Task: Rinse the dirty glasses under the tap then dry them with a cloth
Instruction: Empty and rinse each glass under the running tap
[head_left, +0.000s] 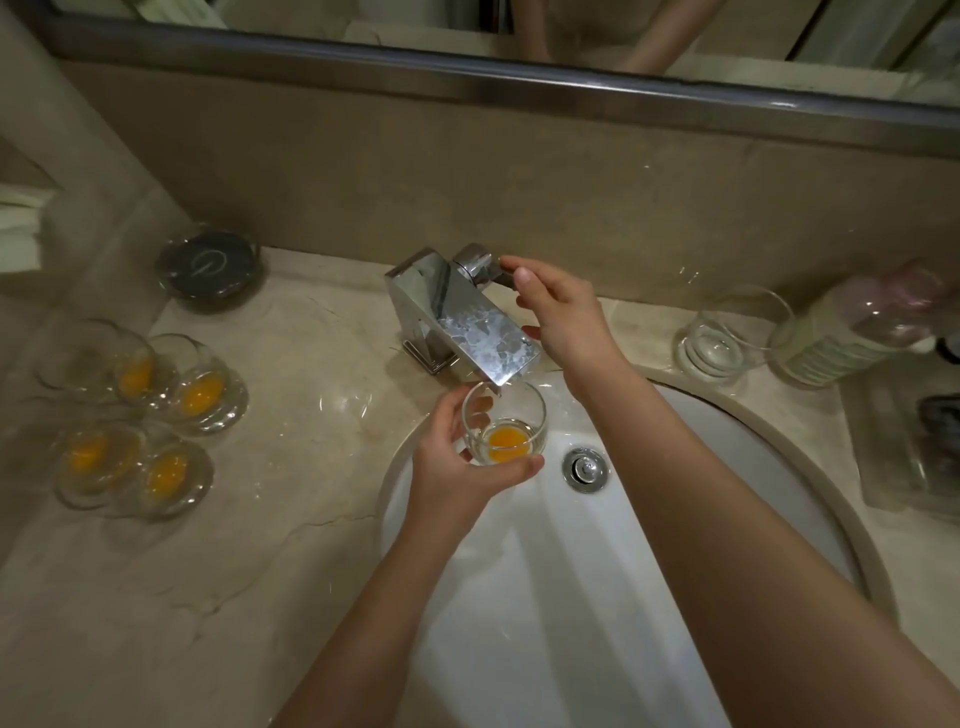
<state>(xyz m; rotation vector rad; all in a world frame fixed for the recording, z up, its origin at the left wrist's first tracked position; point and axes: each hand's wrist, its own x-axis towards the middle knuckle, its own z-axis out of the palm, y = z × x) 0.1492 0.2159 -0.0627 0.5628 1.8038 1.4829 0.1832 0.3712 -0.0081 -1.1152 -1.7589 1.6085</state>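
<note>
Gripping a clear round glass (504, 428) with orange residue at its bottom, the left hand (457, 467) curls thumb and fingers round it, directly under the spout of the angular, water-stained chrome tap (462, 317), over the white oval sink (545, 597). The right hand (566, 317) pinches the tap's lever (480, 265), which its fingers partly hide. Four dirty glasses (150, 415) cluster on the marbled beige bench (311, 338) at left, blurred. A seemingly clean glass (727, 338) stands at right beside a plastic bottle (857, 332), cut off by distortion.
</note>
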